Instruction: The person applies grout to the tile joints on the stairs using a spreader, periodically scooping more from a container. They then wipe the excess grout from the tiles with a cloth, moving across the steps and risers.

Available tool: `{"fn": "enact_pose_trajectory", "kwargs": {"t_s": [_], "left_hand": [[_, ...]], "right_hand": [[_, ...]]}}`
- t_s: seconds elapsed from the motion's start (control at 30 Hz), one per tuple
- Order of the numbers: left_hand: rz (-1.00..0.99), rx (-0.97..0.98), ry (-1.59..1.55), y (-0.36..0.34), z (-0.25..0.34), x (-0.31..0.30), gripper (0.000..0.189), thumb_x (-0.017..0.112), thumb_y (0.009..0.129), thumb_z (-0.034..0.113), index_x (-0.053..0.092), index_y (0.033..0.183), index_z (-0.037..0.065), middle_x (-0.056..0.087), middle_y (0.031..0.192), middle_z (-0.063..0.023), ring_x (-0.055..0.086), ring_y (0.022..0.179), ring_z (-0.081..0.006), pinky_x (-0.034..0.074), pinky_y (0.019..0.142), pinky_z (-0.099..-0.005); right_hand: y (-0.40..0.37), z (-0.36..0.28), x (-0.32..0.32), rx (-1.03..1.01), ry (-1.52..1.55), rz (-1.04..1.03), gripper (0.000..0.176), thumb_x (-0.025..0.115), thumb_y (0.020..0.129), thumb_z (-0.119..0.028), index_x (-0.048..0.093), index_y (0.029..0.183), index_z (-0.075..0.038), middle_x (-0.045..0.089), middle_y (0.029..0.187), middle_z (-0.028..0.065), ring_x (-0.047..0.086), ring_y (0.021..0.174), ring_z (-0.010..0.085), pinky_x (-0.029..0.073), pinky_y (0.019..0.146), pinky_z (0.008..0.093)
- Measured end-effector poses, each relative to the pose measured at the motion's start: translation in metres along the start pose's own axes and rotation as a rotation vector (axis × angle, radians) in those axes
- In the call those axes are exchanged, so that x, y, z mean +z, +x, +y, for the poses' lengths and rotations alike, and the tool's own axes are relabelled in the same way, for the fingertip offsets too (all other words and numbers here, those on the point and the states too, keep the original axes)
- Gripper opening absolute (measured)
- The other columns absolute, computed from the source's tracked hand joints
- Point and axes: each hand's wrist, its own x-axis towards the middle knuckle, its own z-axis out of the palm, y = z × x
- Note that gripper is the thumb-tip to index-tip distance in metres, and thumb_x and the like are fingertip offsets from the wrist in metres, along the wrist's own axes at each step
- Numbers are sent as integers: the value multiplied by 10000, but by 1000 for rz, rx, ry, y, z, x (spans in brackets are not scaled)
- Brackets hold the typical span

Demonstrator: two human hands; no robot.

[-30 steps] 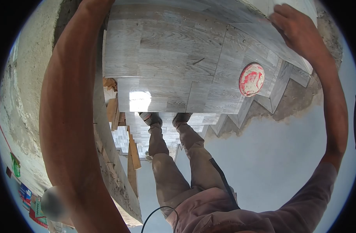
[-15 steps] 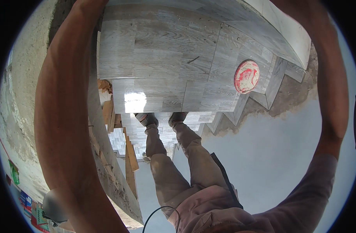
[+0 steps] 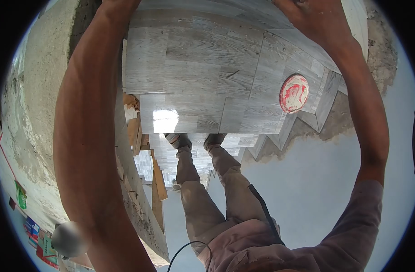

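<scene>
My left arm (image 3: 87,113) reaches up along the left side, and only the base of my left hand (image 3: 119,4) shows at the top edge. Its fingers are out of frame. My right hand (image 3: 314,18) is at the top right, seen from its back over a grey wood-look tile surface (image 3: 194,41). The fingers are cut off by the frame edge, so what either hand holds cannot be seen. Below my right hand, a round disc smeared red and cream (image 3: 294,93) lies on the tiled step near the wall side.
Tiled stairs descend below my feet (image 3: 178,140). Zigzag tile skirting (image 3: 323,102) follows the steps along the grey-blue wall (image 3: 302,190). A rough concrete ledge (image 3: 44,104) runs on the left, with wood pieces (image 3: 158,179) beside the stairs. A thin dark stick (image 3: 233,73) lies on the tile.
My right arm has swung inward to the left, bringing the back of my right hand into view. The scene has shifted slightly right, and my left arm appears slightly further right.
</scene>
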Motion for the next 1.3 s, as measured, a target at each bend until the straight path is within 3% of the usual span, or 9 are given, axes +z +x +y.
{"fn": "enact_pose_trajectory", "kwargs": {"t_s": [0.4,0.47,0.57,0.67,0.73,0.87,1.07,1.2,1.3], "left_hand": [[11,8,-29,0,0,1,552,305,1038,460,422,1476,144,404,1526,-130,316,1442,-322,212,1182,-503],[-17,10,0,1,-4,1,552,313,1037,463,432,1469,142,412,1521,-130,324,1437,-327,219,1178,-508],[14,38,40,0,-3,1,520,331,1043,434,446,1460,145,438,1502,-135,367,1412,-343,260,1154,-521],[187,174,85,-4,-13,8,481,349,1048,395,464,1449,155,472,1478,-128,420,1377,-355,305,1125,-531],[129,155,99,-1,-10,4,464,350,1054,385,495,1430,154,502,1455,-123,445,1361,-347,325,1111,-528],[113,134,94,1,-13,1,494,316,1058,415,471,1452,159,487,1467,-125,416,1384,-336,290,1139,-501],[65,23,-43,3,-5,-2,612,247,1035,543,419,1487,168,399,1528,-143,317,1443,-319,220,1172,-485],[178,-38,-119,8,-10,3,603,370,1009,518,504,1394,74,533,1386,-193,472,1305,-386,322,1101,-425],[139,93,-102,5,-7,0,744,102,1040,537,414,1453,2,468,1445,-236,447,1332,-405,334,1106,-511]], "right_hand": [[-76,54,46,193,-57,202,141,663,768,-41,619,901,-23,610,797,140,623,734,335,519,652,413],[-60,-8,-14,633,2,168,274,743,841,-44,651,1099,-38,664,916,81,651,783,151,521,694,303],[-107,-31,-3,774,663,285,474,714,880,-31,462,1280,6,657,891,92,616,782,109,495,664,226],[-159,-56,16,1026,1164,210,141,583,937,-26,648,1059,-3,612,900,-6,554,808,47,477,723,219],[-200,-66,30,1005,1489,64,411,501,857,13,620,1250,-9,653,1072,85,604,967,133,471,864,275],[-190,-126,56,1312,1880,650,440,677,878,-129,583,1296,-27,641,930,23,533,750,88,403,649,245],[-245,-110,140,931,2212,643,263,707,895,-157,667,1131,-48,685,993,37,636,839,142,501,779,284],[-207,-93,137,1050,1690,892,219,705,921,-202,670,1068,-44,694,965,11,654,853,103,504,703,204],[-203,-76,140,908,1705,976,256,708,919,-208,658,1101,-36,699,998,33,649,987,132,518,801,272]]}}
